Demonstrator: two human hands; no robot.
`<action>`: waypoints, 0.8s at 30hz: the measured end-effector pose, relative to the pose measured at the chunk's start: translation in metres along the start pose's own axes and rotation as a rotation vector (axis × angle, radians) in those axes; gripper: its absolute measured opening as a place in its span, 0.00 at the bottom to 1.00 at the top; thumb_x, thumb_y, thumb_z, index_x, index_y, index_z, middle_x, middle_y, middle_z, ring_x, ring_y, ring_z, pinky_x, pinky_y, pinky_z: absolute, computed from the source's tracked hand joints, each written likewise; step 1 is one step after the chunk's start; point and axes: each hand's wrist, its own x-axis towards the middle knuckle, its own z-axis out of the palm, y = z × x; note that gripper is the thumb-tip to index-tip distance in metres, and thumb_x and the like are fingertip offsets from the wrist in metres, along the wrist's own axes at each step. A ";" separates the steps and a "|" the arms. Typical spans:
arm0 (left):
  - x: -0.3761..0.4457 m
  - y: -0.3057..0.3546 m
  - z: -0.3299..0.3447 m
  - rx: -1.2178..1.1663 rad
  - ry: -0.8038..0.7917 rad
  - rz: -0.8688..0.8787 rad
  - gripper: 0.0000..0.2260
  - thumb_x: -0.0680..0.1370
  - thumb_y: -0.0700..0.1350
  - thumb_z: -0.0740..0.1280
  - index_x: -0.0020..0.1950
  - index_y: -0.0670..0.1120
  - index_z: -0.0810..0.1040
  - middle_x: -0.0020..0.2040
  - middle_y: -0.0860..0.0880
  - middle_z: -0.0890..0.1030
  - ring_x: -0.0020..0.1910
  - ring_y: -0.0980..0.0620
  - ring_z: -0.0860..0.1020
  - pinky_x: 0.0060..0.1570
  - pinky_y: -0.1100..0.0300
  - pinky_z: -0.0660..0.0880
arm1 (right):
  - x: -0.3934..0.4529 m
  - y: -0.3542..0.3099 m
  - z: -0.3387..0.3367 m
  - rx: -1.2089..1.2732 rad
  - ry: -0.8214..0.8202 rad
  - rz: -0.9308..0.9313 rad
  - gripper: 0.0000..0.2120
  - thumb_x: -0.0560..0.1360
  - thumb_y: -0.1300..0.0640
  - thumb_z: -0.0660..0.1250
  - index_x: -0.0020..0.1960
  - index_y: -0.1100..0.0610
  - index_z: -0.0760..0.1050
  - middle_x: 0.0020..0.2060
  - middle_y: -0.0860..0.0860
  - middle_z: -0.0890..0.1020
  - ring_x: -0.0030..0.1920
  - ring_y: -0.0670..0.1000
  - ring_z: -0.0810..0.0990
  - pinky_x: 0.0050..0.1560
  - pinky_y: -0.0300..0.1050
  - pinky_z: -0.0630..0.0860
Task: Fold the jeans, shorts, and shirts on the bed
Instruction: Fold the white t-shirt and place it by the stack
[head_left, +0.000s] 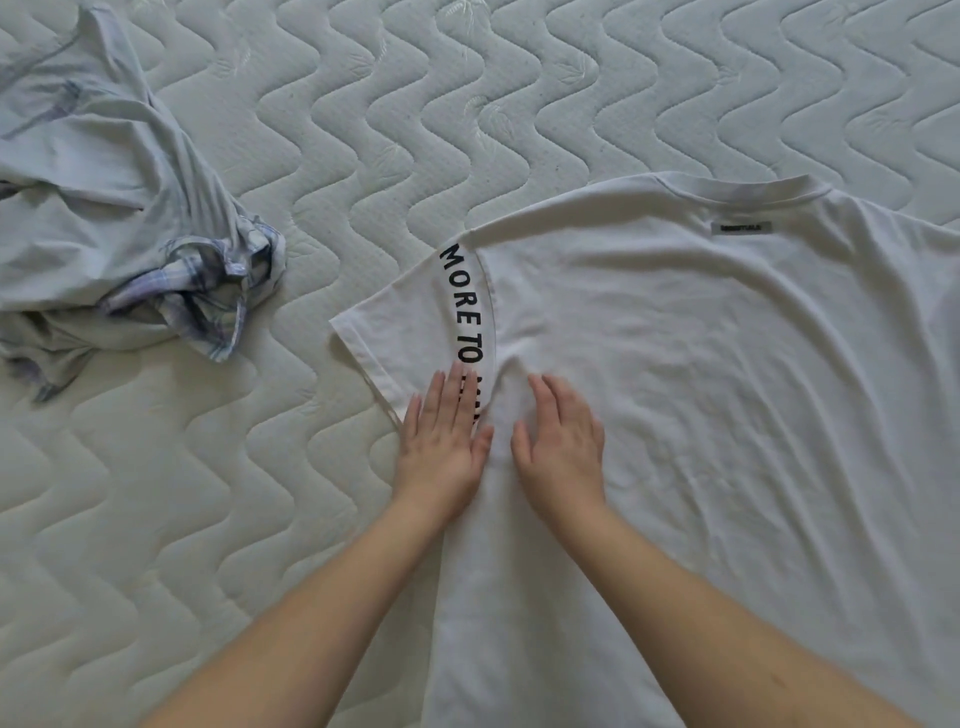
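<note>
A white cotton T-shirt (701, 389) lies spread flat on the pale quilted mattress of the bed (363, 130), collar away from the person, a small dark label just below the collar. Its short sleeve points left, with black lettering curving along the shoulder seam. Well left of the T-shirt, a pale blue plaid shirt (104, 223) lies crumpled.

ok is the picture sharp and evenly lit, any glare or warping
Head view: soft even light, no glare, only faint shadows beside the left hand and right hand; lettering on the white shirt reads sharp; the mattress quilting bows towards the edges, wide-angle distortion.
</note>
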 end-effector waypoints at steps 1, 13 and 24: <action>-0.009 0.000 0.004 0.026 -0.006 0.003 0.29 0.79 0.57 0.48 0.78 0.47 0.52 0.79 0.49 0.53 0.78 0.48 0.54 0.75 0.51 0.48 | -0.004 0.007 0.002 -0.079 -0.050 -0.039 0.28 0.78 0.52 0.64 0.76 0.55 0.64 0.75 0.53 0.66 0.75 0.54 0.62 0.72 0.49 0.53; -0.047 0.003 -0.004 0.430 -0.138 0.188 0.27 0.82 0.52 0.51 0.80 0.46 0.55 0.79 0.48 0.58 0.78 0.47 0.55 0.76 0.43 0.46 | -0.071 0.054 -0.013 -0.372 -0.415 -0.199 0.31 0.81 0.43 0.53 0.80 0.48 0.47 0.80 0.46 0.44 0.79 0.48 0.44 0.75 0.43 0.39; -0.028 0.079 0.000 0.295 -0.222 0.246 0.27 0.81 0.53 0.56 0.79 0.51 0.55 0.79 0.42 0.56 0.76 0.42 0.58 0.71 0.50 0.57 | -0.056 0.125 -0.065 -0.375 -0.297 -0.108 0.29 0.83 0.43 0.49 0.80 0.48 0.46 0.80 0.47 0.45 0.79 0.47 0.42 0.75 0.44 0.39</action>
